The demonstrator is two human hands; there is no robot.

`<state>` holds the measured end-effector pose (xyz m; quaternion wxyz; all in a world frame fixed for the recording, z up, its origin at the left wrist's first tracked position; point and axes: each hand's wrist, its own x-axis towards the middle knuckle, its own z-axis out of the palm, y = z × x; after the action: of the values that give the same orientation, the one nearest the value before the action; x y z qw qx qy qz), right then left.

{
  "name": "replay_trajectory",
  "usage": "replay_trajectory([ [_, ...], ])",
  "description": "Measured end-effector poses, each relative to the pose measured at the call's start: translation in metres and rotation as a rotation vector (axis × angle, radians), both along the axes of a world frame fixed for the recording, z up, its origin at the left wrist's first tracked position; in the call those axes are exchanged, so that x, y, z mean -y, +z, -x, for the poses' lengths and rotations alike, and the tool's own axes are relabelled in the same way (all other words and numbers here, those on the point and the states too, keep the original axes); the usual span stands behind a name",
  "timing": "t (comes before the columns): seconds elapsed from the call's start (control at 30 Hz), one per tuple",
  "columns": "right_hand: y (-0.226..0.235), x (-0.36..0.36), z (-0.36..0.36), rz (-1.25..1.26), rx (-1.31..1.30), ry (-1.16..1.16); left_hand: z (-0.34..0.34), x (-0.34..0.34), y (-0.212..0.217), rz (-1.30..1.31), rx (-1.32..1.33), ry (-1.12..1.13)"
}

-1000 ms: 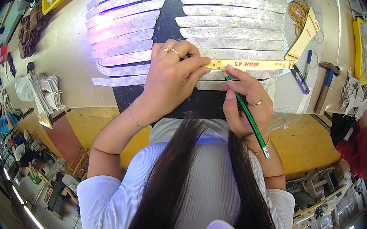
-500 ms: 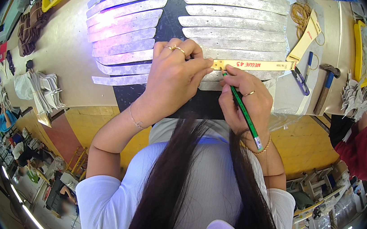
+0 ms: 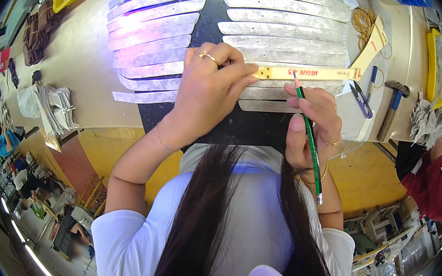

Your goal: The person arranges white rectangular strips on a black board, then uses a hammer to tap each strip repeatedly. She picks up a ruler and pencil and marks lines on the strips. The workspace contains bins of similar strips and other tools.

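My left hand (image 3: 205,90) pinches the left end of a long cream template strip (image 3: 342,75) between thumb and fingertips. The template has small holes at that end and red lettering, and it lies across the right-hand column of silvery grey strips (image 3: 286,19). In my right hand (image 3: 318,124) is a green pencil (image 3: 309,133), its tip up against the template's middle and its eraser end toward me. My right fingers are curled around the pencil, just below the template. Another column of grey strips (image 3: 156,10) lies left of my left hand. Both columns rest on a black board (image 3: 193,118).
Right of the strips lie rubber bands (image 3: 363,20), a second cream template (image 3: 372,44), blue thread snips (image 3: 361,99) and a hammer (image 3: 392,111). Bundled pale pieces (image 3: 53,105) and brown pieces (image 3: 41,38) sit at left. A person in red shorts (image 3: 434,181) stands at right.
My right hand has moved right and toward me, off the template's left end, with the pencil still held. The template's right end has shifted slightly away from me. My left hand stays nearly still.
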<state>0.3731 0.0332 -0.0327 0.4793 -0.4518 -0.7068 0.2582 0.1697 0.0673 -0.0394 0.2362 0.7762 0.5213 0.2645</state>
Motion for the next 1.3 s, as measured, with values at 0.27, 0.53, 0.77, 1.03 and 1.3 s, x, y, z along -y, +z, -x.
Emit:
replay_trajectory([
  [0.27, -0.006, 0.005, 0.003, 0.064, -0.023, -0.013, -0.001, -0.007, -0.005, -0.025, -0.004, -0.023],
  [0.53, -0.005, 0.003, 0.002, 0.071, -0.018, -0.003, -0.003, -0.008, -0.007, -0.026, 0.000, -0.024],
  [0.77, -0.001, 0.000, 0.009, 0.197, 0.001, -0.057, -0.003, -0.008, -0.007, -0.022, -0.004, -0.028],
  [1.03, -0.003, -0.006, 0.012, 0.322, 0.059, -0.087, -0.003, -0.010, -0.006, -0.021, -0.012, -0.041],
  [1.3, -0.004, -0.011, 0.016, 0.274, 0.194, -0.094, -0.005, -0.012, -0.003, -0.011, -0.040, -0.043],
])
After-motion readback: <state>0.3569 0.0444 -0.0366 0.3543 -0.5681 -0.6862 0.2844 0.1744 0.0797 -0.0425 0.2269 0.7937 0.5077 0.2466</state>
